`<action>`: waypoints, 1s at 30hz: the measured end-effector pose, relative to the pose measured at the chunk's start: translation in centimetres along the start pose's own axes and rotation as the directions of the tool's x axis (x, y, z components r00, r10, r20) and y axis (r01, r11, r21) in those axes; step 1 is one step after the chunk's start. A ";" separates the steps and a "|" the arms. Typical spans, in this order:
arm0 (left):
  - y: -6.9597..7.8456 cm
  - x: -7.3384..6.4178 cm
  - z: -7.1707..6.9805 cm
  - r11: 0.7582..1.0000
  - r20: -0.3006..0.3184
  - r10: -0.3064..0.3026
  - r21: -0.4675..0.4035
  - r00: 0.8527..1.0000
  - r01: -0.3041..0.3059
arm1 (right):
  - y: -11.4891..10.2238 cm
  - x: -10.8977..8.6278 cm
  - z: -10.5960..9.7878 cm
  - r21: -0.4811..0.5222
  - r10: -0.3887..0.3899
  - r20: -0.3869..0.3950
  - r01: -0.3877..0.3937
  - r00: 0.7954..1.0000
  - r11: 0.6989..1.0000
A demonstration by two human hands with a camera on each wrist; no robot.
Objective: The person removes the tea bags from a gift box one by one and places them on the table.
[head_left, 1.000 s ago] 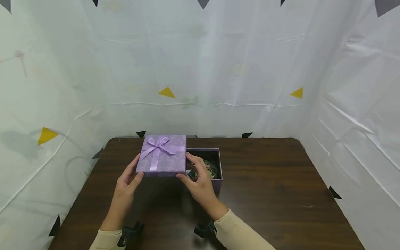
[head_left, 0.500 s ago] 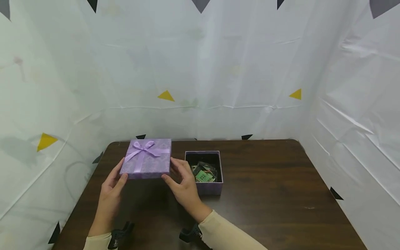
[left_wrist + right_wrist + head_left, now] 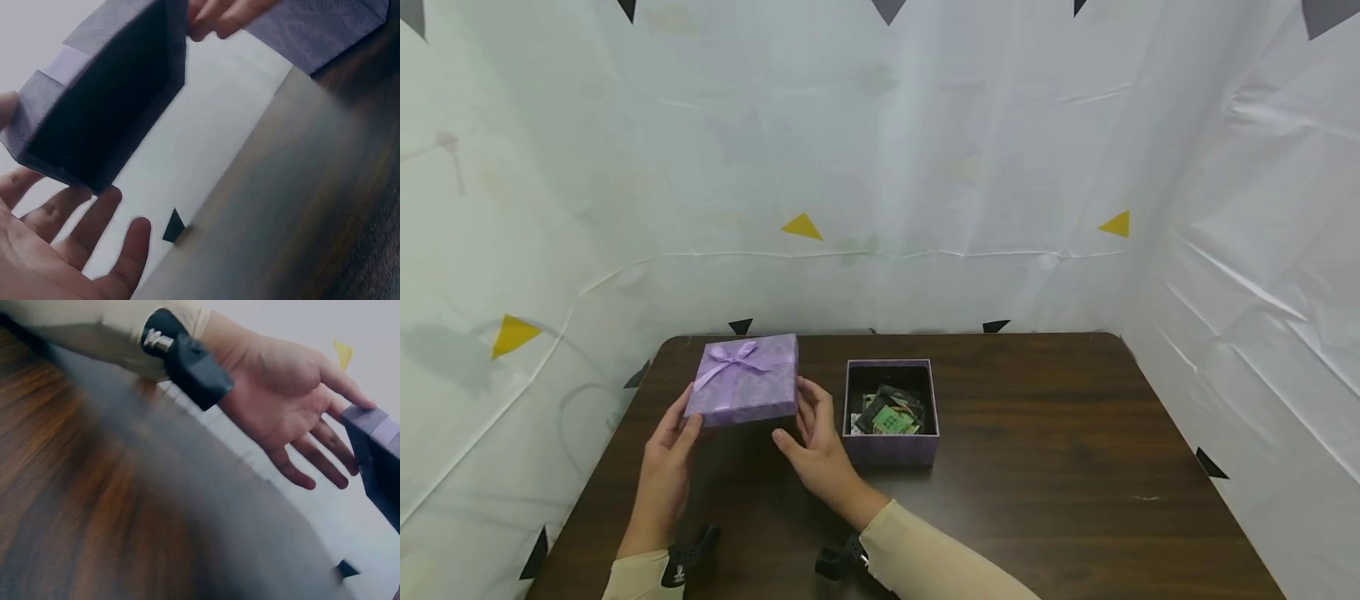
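Note:
A purple gift box lid (image 3: pixel 748 379) with a ribbon bow is held tilted above the left part of the table. My left hand (image 3: pixel 666 471) grips its left side, thumb at the front; the left wrist view shows the lid's dark hollow underside (image 3: pixel 119 106). Fingers of my right hand (image 3: pixel 823 458) lie along the lid's right edge, with the thumb spread away from the front in the head view. In the right wrist view the right hand (image 3: pixel 281 394) has its fingers extended beside the lid's corner (image 3: pixel 365 422). The uncovered box base (image 3: pixel 891 451) stands to the right.
Inside the base lie a green circuit board (image 3: pixel 892 420) and dark bagged pieces (image 3: pixel 880 400), partly overlapping. The brown wooden table (image 3: pixel 1037 467) reaches back to white sheeting (image 3: pixel 962 167) with yellow and black triangles. Each wrist wears a black strapped device.
The lid has moved left, away from over the base, bringing the base's contents into view. My right thumb has come off the lid's front, and the lid's right end tilts up slightly.

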State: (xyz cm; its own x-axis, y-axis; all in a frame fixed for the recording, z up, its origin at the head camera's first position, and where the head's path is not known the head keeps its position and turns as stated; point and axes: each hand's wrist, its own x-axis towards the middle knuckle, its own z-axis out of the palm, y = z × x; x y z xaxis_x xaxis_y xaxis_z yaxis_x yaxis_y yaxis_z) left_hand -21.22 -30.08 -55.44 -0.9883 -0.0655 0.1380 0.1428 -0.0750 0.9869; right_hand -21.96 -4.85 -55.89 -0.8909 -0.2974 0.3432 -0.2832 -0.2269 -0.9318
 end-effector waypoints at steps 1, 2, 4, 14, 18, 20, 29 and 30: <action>-0.2 0.1 -0.2 1.000 0.002 -0.026 0.018 1.000 0.026 | 0.4 -0.1 0.0 0.016 0.011 0.006 -0.011 1.000 1.000; -0.4 0.2 -0.3 0.998 0.004 -0.056 0.039 0.998 0.056 | 0.9 -0.3 0.0 0.031 0.019 0.012 -0.019 1.000 0.999; -0.7 0.3 -0.6 0.990 0.005 -0.119 0.074 0.993 0.119 | 1.7 -0.5 0.0 0.050 0.032 0.028 -0.033 0.999 0.998; -2.2 0.5 -1.3 0.972 0.010 -0.213 0.107 0.977 0.210 | 4.5 -1.1 -1.2 0.103 0.072 0.076 -0.080 0.994 0.991; -2.7 0.6 -1.6 0.974 0.003 -0.213 0.081 0.977 0.212 | 4.8 -1.2 -1.6 0.099 0.090 0.097 -0.100 0.991 0.990; -2.9 0.7 -1.5 0.972 0.004 -0.225 0.064 0.974 0.224 | 4.8 -1.3 -1.8 0.098 0.109 0.102 -0.119 0.989 0.988; -3.9 1.0 -1.5 0.969 0.030 -0.245 -0.017 0.969 0.245 | 4.3 -1.6 -3.1 0.118 0.161 0.184 -0.184 0.970 0.976; -4.0 0.9 -1.6 0.968 0.029 -0.249 -0.015 0.968 0.249 | 4.3 -1.6 -3.1 0.110 0.164 0.200 -0.189 0.966 0.976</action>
State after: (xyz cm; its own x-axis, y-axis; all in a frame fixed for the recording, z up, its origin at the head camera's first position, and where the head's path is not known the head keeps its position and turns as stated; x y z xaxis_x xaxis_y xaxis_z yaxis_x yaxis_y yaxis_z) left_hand -22.58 -31.41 -59.34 -0.9939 -0.0163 -0.1095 -0.1072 -0.1039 0.9888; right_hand -22.86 -2.49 -60.80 -0.8360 -0.5101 0.2021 -0.0694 -0.2670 -0.9612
